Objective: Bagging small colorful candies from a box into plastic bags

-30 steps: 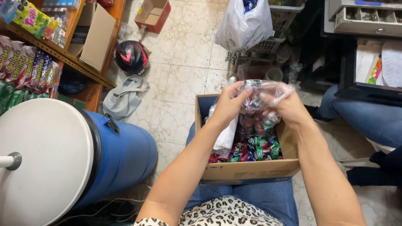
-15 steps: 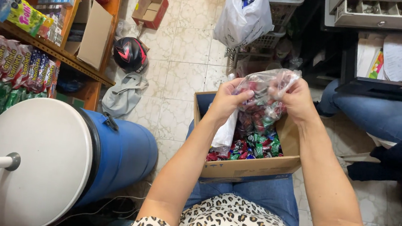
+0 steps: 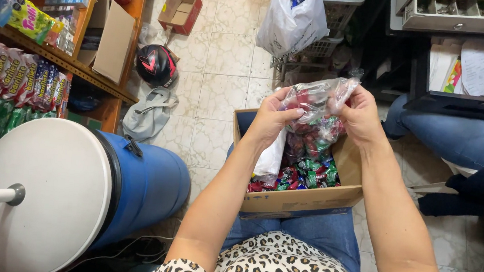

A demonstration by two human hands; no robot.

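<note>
Open floor tiles point(image 3: 226, 53) beyond the cardboard box point(image 3: 300, 200); blue barrel point(image 3: 144, 189) crowding the left.

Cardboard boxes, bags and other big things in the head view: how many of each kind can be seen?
Cardboard boxes: 2, one on the lap, one on the floor
Clear candy bag held by left hand and right hand: 1
White plastic bag: 1
Blue barrel: 1
Helmet: 1
Total: 6

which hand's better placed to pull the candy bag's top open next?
Probably right: the right hand pinches the bag's loose top corner, free to pull. The left hand wraps its side, steadying it above the box.
</note>
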